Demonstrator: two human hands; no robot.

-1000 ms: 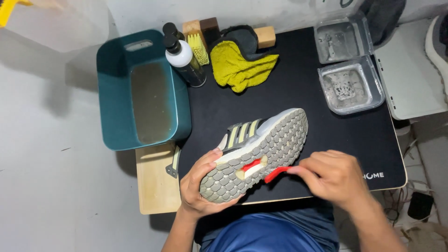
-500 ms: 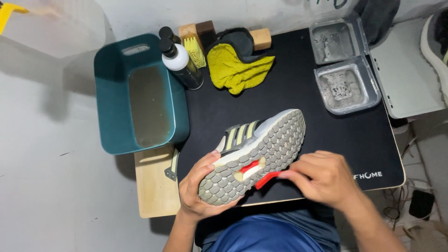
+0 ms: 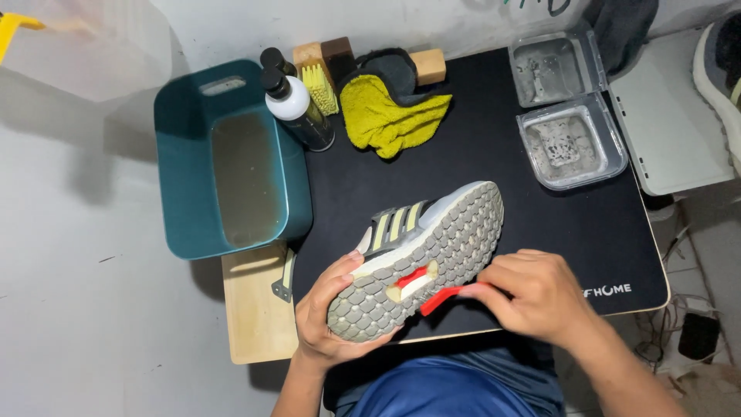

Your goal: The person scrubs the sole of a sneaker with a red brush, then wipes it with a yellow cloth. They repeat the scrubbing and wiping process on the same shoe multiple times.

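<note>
A grey running shoe (image 3: 432, 247) with pale yellow side stripes lies tilted, its studded grey sole turned up toward me. My left hand (image 3: 328, 316) grips the heel end from below. My right hand (image 3: 536, 297) pinches a thin red tool (image 3: 444, 297) whose tip sits at the red and cream cut-out in the middle of the sole. Both hands hover over the near edge of a black desk mat (image 3: 540, 208).
A teal tub (image 3: 185, 154) of murky water stands at the left. At the back stand two dark-capped bottles (image 3: 297, 108), a yellow-bristled brush (image 3: 319, 85), a wooden block (image 3: 429, 66) and a yellow cloth (image 3: 390, 116). Two clear plastic trays (image 3: 571, 143) sit at the right.
The shoe and both hands have stayed in nearly the same place; the right hand with the red tool has shifted slightly along the sole.
</note>
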